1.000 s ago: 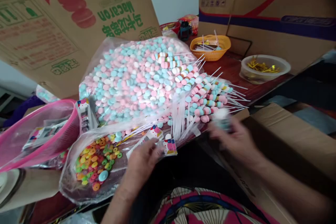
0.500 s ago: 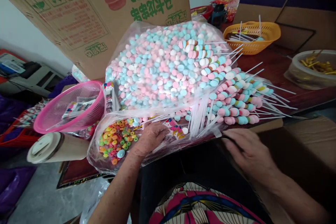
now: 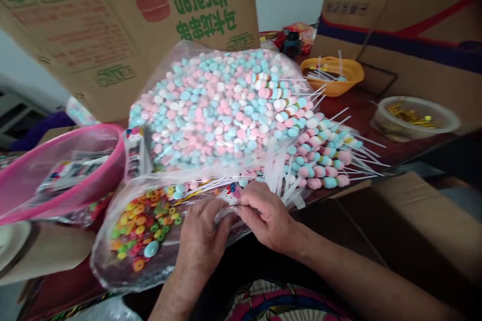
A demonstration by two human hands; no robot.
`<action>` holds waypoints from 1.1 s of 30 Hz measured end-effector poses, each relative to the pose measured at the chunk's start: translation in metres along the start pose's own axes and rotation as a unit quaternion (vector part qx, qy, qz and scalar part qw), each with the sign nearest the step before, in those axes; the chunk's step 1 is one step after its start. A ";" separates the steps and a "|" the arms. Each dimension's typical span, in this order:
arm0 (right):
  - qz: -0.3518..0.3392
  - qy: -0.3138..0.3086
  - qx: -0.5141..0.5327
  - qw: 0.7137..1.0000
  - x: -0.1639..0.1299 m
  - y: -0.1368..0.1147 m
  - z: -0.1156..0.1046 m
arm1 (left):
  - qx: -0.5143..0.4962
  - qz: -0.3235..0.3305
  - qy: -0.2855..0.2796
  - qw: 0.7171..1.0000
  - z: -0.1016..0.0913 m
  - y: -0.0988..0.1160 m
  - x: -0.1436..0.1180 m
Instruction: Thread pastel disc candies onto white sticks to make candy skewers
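Note:
Both hands meet at the table's front edge over a small printed plastic bag (image 3: 231,192), white with red and blue print. My left hand (image 3: 203,233) is closed on its near-left side, thumb toward the right. My right hand (image 3: 265,215) pinches its right side between thumb and fingers. Much of the bag is hidden behind the fingers. Left of my hands, a clear bag holds colourful ring candies (image 3: 145,220) and a blue candy disc (image 3: 151,249). Behind lies a big bag of pink, blue and white candies (image 3: 211,110). Finished-looking candy skewers (image 3: 324,160) are piled to the right.
White sticks (image 3: 276,170) lie just beyond my right hand. A pink basket (image 3: 119,160) with printed bags and a pale cup (image 3: 48,256) stand left. A yellow basket (image 3: 335,88) and a tub of gold ties (image 3: 399,133) are at right. A carton (image 3: 150,50) rises behind.
My right hand has come up from the table edge to the left and taken hold of the printed bag with my left. The view has shifted, so the pink basket and cup appear further left.

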State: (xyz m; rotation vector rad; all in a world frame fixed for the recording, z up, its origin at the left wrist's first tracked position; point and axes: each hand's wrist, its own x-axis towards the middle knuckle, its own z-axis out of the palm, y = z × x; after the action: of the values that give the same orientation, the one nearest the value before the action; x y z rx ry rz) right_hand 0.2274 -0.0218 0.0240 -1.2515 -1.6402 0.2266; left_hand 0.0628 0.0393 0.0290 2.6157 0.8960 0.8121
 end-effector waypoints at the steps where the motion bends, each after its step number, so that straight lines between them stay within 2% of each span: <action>1: 0.031 -0.007 0.021 0.999 -0.004 -0.002 -0.007 | -0.050 -0.028 -0.014 0.998 0.004 0.004 0.000; 3: 0.068 -0.044 0.048 0.996 -0.010 -0.005 -0.021 | -0.136 -0.055 -0.089 0.985 0.008 0.012 0.002; 6: 0.054 -0.107 0.055 0.991 -0.019 -0.001 -0.040 | -0.201 -0.031 -0.243 0.948 0.007 0.018 0.010; 8: 0.050 -0.100 0.040 0.993 -0.026 0.004 -0.048 | -0.176 -0.038 -0.271 0.945 0.005 0.022 0.015; 10: 0.070 -0.055 0.013 0.996 -0.032 0.009 -0.052 | -0.135 -0.065 -0.226 0.963 0.008 0.029 0.018; 12: 0.082 -0.010 -0.020 0.996 -0.039 0.012 -0.052 | -0.136 -0.103 -0.176 0.970 0.017 0.039 0.018; 15: 0.081 0.034 -0.081 0.993 -0.048 0.014 -0.048 | -0.235 -0.184 -0.179 0.938 0.038 0.054 0.015; 17: 0.099 0.039 -0.119 0.987 -0.053 0.018 -0.047 | -0.284 -0.202 -0.208 0.914 0.048 0.059 0.014; 18: 0.115 0.037 -0.135 0.984 -0.056 0.021 -0.050 | -0.284 -0.193 -0.220 0.913 0.052 0.061 0.014; 20: 0.154 0.040 -0.165 0.973 -0.061 0.033 -0.065 | -0.236 -0.148 -0.224 0.934 0.054 0.061 0.016; 24: 0.218 0.092 -0.258 0.937 -0.080 0.071 -0.131 | -0.142 -0.066 -0.163 0.974 0.049 0.049 0.017; 26: 0.224 0.076 -0.294 0.926 -0.091 0.092 -0.165 | -0.131 -0.022 -0.118 0.984 0.047 0.040 0.017; 28: 0.201 -0.019 -0.376 0.904 -0.101 0.110 -0.187 | -0.126 0.039 -0.064 0.989 0.047 0.030 0.017; 30: 0.148 -0.115 -0.443 0.877 -0.108 0.125 -0.199 | -0.119 0.091 -0.026 0.988 0.047 0.021 0.017; 31: 0.116 -0.142 -0.458 0.870 -0.110 0.131 -0.202 | -0.114 0.106 -0.016 0.988 0.047 0.018 0.017; 33: 0.051 -0.143 -0.424 0.893 -0.110 0.139 -0.206 | -0.106 0.112 -0.012 0.988 0.046 0.014 0.016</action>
State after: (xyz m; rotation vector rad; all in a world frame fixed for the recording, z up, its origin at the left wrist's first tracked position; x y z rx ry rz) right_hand 0.4686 -0.1307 -0.0363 -2.0333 -2.0150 -0.3024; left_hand 0.1065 0.0356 0.0042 2.5596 0.4839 0.8743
